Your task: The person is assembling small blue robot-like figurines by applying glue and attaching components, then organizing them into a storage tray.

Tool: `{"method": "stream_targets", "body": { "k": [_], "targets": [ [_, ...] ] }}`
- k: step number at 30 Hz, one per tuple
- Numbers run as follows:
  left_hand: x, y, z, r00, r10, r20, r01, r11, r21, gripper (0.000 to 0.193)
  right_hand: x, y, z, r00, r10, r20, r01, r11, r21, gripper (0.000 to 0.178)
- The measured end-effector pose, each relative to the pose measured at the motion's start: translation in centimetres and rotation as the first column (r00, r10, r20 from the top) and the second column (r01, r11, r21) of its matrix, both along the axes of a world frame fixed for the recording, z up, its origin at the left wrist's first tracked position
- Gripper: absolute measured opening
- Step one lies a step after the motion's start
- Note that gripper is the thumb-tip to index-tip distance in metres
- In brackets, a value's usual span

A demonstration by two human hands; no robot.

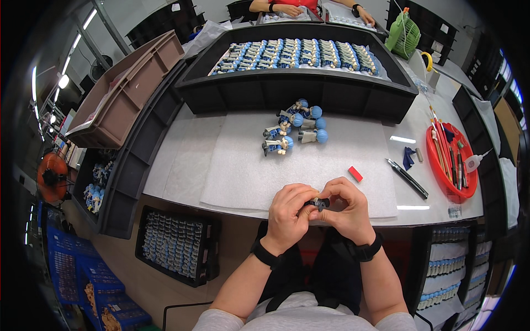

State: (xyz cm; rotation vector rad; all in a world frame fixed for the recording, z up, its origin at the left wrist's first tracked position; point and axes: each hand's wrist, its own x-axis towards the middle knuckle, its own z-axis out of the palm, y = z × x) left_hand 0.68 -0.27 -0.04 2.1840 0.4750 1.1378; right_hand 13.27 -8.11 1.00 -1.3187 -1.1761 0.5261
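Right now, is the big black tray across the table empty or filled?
The black tray looks mostly filled: rows of blue-haired figurines lie inside.

Light grey sleeves [395,321]; black wristbands [266,255]; dark trousers [334,273]

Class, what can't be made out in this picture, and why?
Head view: held piece, mostly hidden by the left hand and right hand.
Head view: co-worker, head cut off by the upper edge.
Head view: figures in the black tray, faces too small.
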Motion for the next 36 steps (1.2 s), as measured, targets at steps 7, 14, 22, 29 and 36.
{"method": "stream_targets", "body": {
  "k": [7,14,22,29,36],
  "targets": [
    [0.01,0.04,-0.01,1.0,0.002,-0.002,-0.002,1.0,-0.005,0.026,0.06,0.0,0.09,1.0,-0.004,0.014,0.004,1.0,-0.003,0.032],
    [0.03,-0.02,-0.08,1.0,0.022,0.015,-0.021,1.0,-0.008,0.024,-0.02,-0.04,0.17,1.0,-0.008,0.024,0.008,1.0,-0.004,0.032],
    [-0.04,0.02,-0.05,0.999,0.006,0.046,-0.001,0.996,-0.091,0.026,0.06,0.23,-0.3,1.0,0.001,-0.018,0.0,0.999,0.037,0.049],
    [-0.05,-0.28,0.15,1.0,-0.015,0.026,0.019,0.992,-0.127,0.034,0.25,0.0,-0.38,0.996,0.016,-0.091,-0.012,0.999,0.037,0.055],
    [-0.67,0.05,0.1,0.996,-0.01,0.087,0.031,0.969,-0.247,0.031,-0.18,0.29,-0.37,0.994,0.04,-0.104,-0.036,0.999,0.031,0.056]
  ]
}}
